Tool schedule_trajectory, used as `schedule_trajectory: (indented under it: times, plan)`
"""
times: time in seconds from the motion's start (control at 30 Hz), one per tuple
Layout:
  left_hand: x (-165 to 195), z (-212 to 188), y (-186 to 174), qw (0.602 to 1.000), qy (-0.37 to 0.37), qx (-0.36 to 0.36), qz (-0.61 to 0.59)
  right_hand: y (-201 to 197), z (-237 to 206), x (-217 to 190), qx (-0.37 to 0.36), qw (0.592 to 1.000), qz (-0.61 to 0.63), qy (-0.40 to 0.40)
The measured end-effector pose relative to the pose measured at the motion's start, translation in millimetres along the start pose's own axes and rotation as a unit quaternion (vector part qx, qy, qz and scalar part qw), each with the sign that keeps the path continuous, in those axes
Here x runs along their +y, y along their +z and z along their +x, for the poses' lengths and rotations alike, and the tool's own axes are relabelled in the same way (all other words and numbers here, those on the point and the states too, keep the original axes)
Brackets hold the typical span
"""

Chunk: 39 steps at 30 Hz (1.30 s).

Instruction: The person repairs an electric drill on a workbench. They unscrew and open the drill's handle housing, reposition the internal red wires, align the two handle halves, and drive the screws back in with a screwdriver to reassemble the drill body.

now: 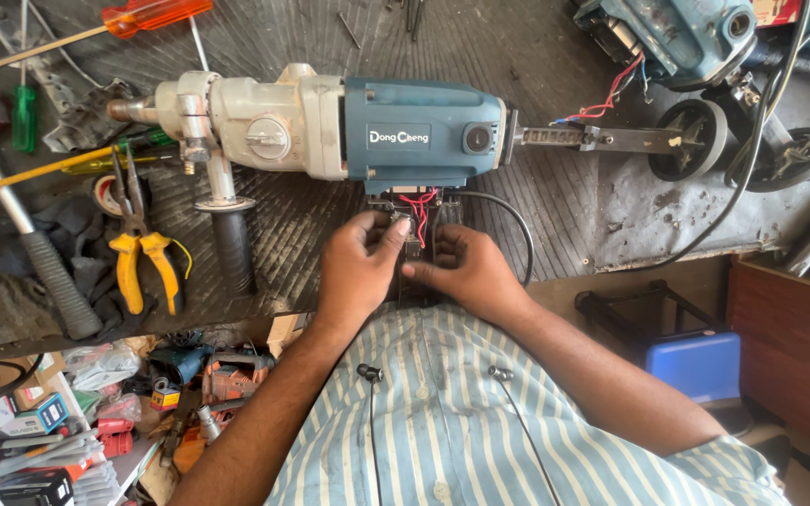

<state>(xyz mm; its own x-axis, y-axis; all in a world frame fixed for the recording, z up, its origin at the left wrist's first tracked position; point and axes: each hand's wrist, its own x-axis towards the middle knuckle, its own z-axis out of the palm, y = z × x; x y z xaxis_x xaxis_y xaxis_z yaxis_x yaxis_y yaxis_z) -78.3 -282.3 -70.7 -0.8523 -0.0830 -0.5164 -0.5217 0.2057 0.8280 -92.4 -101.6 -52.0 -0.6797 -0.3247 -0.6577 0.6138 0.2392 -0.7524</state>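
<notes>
A large power drill (pixel 330 126) with a teal motor housing and pale grey gear head lies sideways on the ribbed black bench mat (pixel 536 47). Its opened handle section (pixel 419 220) points toward me, with red wires (pixel 417 201) showing. My left hand (pixel 356 267) pinches a small part at those wires with thumb and fingers. My right hand (pixel 466 272) rests against the black handle just to the right, fingertips touching the same spot. A black cord (pixel 516 225) loops out to the right of the handle.
Yellow-handled pliers (pixel 142 262), a hammer (pixel 35 253), and green and orange screwdrivers (pixel 142 17) lie at the left. Another opened teal tool (pixel 677 37) and black wheels (pixel 696 141) sit at the top right. A blue stool (pixel 696 365) stands below the bench; cluttered tool shelves (pixel 67 422) at lower left.
</notes>
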Motion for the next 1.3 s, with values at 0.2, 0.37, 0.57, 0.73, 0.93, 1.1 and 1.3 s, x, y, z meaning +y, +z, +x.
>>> schedule_trajectory:
  times: [0.2, 0.37, 0.57, 0.73, 0.93, 1.1, 1.3]
  plan:
    - [-3, -1, -14, 0.993, -0.001, -0.089, -0.071, -4, -4, 11, -0.041, 0.999, 0.034, -0.011]
    - [-8, -18, -21, 0.984, -0.042, -0.144, -0.098, -18, -10, 18, -0.081, 0.991, 0.09, 0.061]
    - [-8, -25, -13, 0.991, -0.034, -0.105, -0.074, -10, -14, 23, -0.058, 0.998, 0.006, 0.038]
    - [-13, -24, -8, 0.973, -0.103, -0.108, -0.178, -3, -19, 27, -0.047, 0.999, 0.009, -0.024]
    - [-16, -22, -7, 0.973, -0.063, -0.111, -0.193, -4, -18, 29, -0.037, 0.999, 0.005, -0.019]
    - [-11, -23, -7, 0.975, -0.03, -0.12, -0.185, -3, -24, 16, -0.021, 0.998, -0.038, -0.044]
    - [-1, -25, -10, 0.979, -0.02, -0.116, -0.167, -24, -47, -23, 0.186, 0.905, -0.282, -0.257]
